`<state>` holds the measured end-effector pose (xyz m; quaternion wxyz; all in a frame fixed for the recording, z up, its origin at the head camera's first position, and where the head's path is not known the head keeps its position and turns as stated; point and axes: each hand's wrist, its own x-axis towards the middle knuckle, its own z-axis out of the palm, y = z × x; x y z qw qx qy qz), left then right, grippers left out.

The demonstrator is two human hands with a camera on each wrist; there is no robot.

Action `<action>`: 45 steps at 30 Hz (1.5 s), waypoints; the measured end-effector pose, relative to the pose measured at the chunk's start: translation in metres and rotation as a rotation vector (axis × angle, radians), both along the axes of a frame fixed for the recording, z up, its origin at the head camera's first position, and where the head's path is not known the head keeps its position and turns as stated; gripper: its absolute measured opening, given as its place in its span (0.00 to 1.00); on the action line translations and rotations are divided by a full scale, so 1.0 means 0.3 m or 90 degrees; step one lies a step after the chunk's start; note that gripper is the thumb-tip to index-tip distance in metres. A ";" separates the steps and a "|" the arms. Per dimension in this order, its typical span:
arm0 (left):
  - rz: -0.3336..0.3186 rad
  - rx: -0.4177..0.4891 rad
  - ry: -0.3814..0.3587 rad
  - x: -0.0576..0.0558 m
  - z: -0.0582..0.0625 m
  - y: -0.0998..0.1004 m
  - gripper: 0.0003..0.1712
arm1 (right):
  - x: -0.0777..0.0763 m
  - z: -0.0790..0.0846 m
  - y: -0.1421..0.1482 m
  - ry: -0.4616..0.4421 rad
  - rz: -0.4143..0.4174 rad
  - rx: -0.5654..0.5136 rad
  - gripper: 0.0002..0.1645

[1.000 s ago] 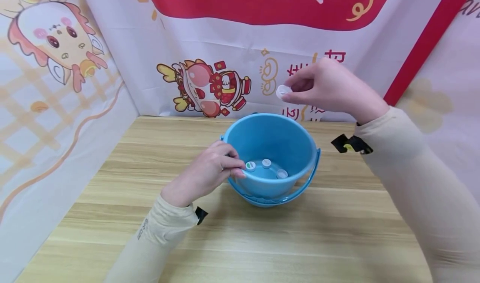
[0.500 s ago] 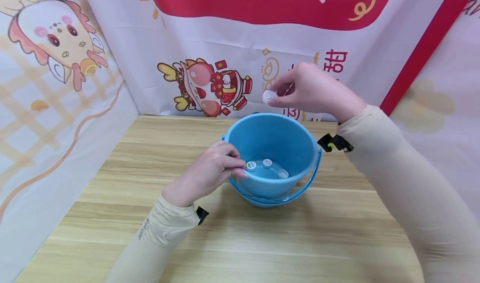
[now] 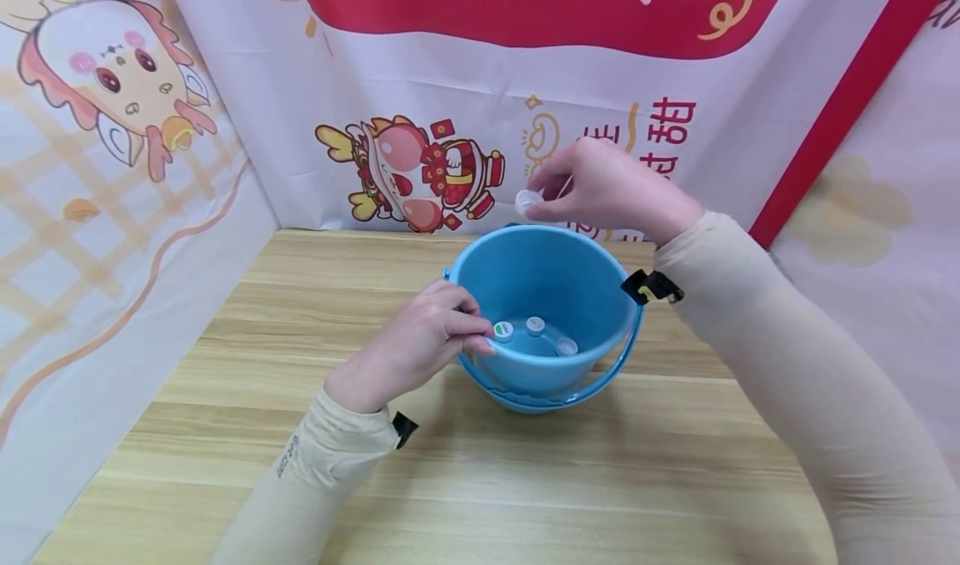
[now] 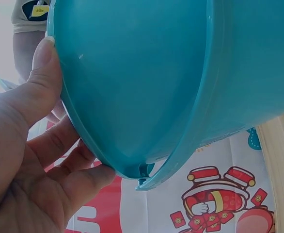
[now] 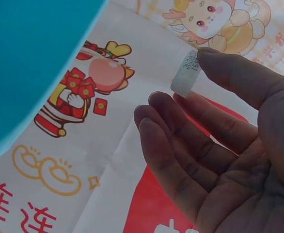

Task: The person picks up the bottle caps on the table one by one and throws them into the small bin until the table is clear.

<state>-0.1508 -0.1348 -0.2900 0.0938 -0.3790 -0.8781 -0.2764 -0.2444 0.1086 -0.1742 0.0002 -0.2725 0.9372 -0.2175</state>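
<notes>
A blue bucket stands on the table, its mouth facing up. My left hand grips the bucket's rim on the left. The left wrist view shows the thumb and fingers along that rim. Above the far side of the bucket, my right hand pinches a white bottle cap between thumb and index finger. Dark printed numbers mark the side of this bottle cap in the right wrist view. On the bucket's bottom lie a cap with a green mark, a plain-looking cap and another white cap.
The bucket's blue handle hangs down around its front and right. Wood-grain table surrounds the bucket. A printed white cloth hangs directly behind the table, and another printed cloth runs along the left side.
My right hand has moved left and slightly down with the bottle cap, from the back right to above the bucket's far rim. The left hand has kept its place on the rim.
</notes>
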 end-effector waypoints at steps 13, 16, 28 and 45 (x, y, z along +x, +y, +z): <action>0.010 -0.006 -0.010 0.006 0.007 0.003 0.13 | -0.023 -0.021 -0.021 -0.016 -0.006 0.033 0.28; 0.010 -0.009 -0.010 0.007 0.008 0.004 0.13 | -0.024 -0.017 -0.016 -0.016 0.001 0.039 0.29; 0.008 -0.004 0.006 0.007 0.003 0.004 0.12 | -0.028 0.005 0.107 -0.001 -0.047 0.023 0.28; 0.009 -0.006 0.008 -0.001 -0.001 0.007 0.12 | -0.138 -0.175 0.659 -0.135 -0.258 0.026 0.43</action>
